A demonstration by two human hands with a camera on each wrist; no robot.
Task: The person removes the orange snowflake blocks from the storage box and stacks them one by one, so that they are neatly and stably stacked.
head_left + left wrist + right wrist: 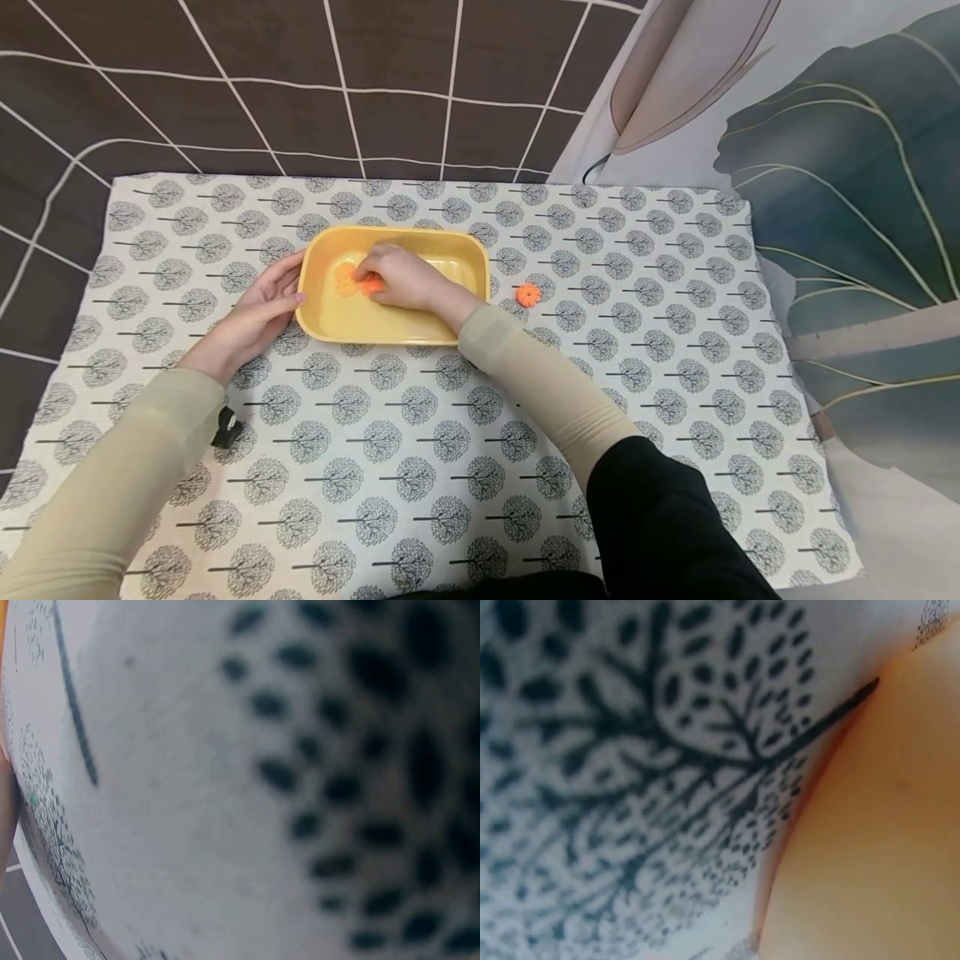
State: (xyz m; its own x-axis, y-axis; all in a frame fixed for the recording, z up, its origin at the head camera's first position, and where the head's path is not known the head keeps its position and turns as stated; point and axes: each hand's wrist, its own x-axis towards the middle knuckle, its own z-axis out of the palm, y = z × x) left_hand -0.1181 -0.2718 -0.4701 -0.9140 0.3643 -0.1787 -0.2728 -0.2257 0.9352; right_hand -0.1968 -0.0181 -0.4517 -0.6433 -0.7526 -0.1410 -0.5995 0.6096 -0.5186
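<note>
I've an orange piece (371, 286) pinched in my right grip (406, 280), inside the tray (337, 323); loose flower (528, 296) outside, rightward.

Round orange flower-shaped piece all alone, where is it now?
In the head view, the orange piece lies just right of centre on the white tree-printed cloth, right of the yellow rectangular tub.

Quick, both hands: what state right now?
Left hand: open, touching the left end of the yellow tray.
Right hand: inside the tray, at the orange pieces; whether it grips one cannot be told.
</note>
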